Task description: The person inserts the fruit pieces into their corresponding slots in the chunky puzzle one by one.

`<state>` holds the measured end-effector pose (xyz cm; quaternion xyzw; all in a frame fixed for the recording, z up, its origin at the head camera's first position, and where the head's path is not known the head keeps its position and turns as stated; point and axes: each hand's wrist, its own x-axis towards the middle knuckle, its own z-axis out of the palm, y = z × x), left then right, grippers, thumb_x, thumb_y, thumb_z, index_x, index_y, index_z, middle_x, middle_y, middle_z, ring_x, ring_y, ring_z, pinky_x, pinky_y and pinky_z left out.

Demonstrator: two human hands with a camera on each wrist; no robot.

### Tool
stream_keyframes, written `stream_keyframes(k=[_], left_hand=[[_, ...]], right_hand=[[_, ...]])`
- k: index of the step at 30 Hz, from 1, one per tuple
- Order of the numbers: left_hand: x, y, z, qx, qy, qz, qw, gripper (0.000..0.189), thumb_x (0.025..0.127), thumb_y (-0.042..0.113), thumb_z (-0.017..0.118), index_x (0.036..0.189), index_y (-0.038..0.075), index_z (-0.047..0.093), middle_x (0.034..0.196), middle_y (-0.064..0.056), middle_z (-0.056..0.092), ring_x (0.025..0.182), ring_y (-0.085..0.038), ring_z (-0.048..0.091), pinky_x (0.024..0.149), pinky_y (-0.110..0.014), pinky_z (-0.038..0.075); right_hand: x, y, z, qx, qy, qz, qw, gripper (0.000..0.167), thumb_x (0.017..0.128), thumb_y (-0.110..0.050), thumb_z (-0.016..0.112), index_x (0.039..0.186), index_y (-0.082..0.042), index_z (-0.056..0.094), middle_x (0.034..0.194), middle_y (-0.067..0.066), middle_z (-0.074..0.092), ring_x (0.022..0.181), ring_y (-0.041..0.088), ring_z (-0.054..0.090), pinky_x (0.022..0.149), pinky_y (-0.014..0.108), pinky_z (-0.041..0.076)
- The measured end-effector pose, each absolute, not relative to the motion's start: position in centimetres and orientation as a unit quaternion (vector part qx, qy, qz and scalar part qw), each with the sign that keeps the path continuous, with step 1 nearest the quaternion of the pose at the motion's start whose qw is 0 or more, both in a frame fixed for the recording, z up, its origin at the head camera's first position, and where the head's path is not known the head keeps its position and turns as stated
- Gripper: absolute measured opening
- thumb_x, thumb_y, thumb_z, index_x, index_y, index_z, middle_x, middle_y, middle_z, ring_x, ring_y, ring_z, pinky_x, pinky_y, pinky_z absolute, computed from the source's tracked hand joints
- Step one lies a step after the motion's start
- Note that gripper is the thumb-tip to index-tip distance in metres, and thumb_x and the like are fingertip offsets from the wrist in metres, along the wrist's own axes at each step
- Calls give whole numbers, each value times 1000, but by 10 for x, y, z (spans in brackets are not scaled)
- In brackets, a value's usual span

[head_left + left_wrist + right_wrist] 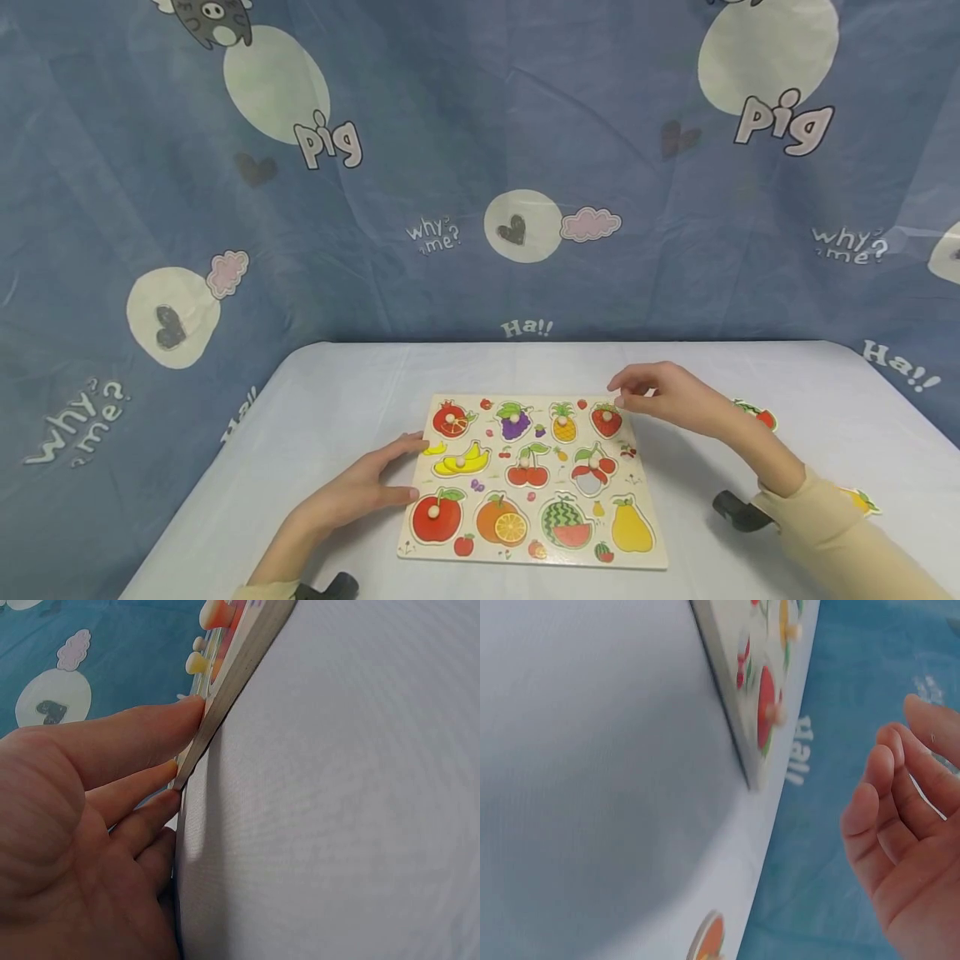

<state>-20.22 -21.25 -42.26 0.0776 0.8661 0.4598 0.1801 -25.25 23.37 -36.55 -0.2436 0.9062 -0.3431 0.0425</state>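
A wooden fruit puzzle board [486, 398] lies flat on the table, with pictured fruit and small round knobs on several pieces. My left hand [363, 485] touches its left edge, the thumb and fingertips spread along that side. In the left wrist view the thumb [142, 739] rests right at the edge of the board. My right hand [671, 400] hovers by the far right corner, close to the strawberry piece [606, 421]. Its fingers [866, 810] are loosely bent in the right wrist view, with nothing between them.
Right of the board lie a watermelon piece [763, 417] and a yellow-orange piece [862, 501], both partly behind the right arm. The table [360, 383] has a white cover. A blue printed curtain [450, 292] hangs behind it.
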Motion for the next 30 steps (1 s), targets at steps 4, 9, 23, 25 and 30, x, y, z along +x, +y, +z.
stream_keyframes(k=[4, 9, 23, 25, 30], left_hand=[[-202, -213, -422, 79, 865, 462, 180, 65, 78, 15, 80, 137, 22, 56, 154, -9, 38, 145, -37, 23, 111, -65, 21], [-201, -213, -421, 79, 863, 464, 183, 66, 77, 15, 81, 138, 21, 56, 154, -10, 37, 145, -38, 22, 111, -65, 20], [-202, -213, -421, 79, 863, 464, 181, 66, 78, 16, 80, 139, 21, 55, 154, -11, 37, 145, -38, 22, 111, -66, 20], [-202, -213, -422, 76, 864, 463, 183, 66, 78, 17, 80, 139, 21, 55, 155, -11, 37, 145, -38, 21, 111, -66, 20], [-202, -212, -423, 63, 867, 459, 186, 67, 77, 18, 81, 139, 23, 55, 154, -9, 37, 145, -38, 22, 110, -66, 21]], right_hand=[[-255, 245, -365, -226, 914, -334, 34, 22, 92, -19, 69, 111, -8, 70, 88, -4, 66, 83, 18, 57, 68, 30, 51], [-254, 256, -366, -222, 921, -320, 24, 22, 91, -18, 71, 110, -7, 70, 87, -5, 65, 82, 17, 57, 69, 29, 51], [-255, 289, -363, -203, 915, -345, 49, 23, 93, -16, 69, 111, -3, 68, 87, 4, 66, 78, 19, 60, 64, 27, 53], [-257, 293, -363, -205, 914, -346, 56, 23, 94, -16, 67, 112, -2, 67, 87, 5, 67, 78, 20, 61, 65, 27, 53], [-260, 304, -363, -220, 918, -324, 66, 27, 95, -20, 67, 114, -2, 67, 92, 1, 68, 83, 15, 61, 70, 27, 53]])
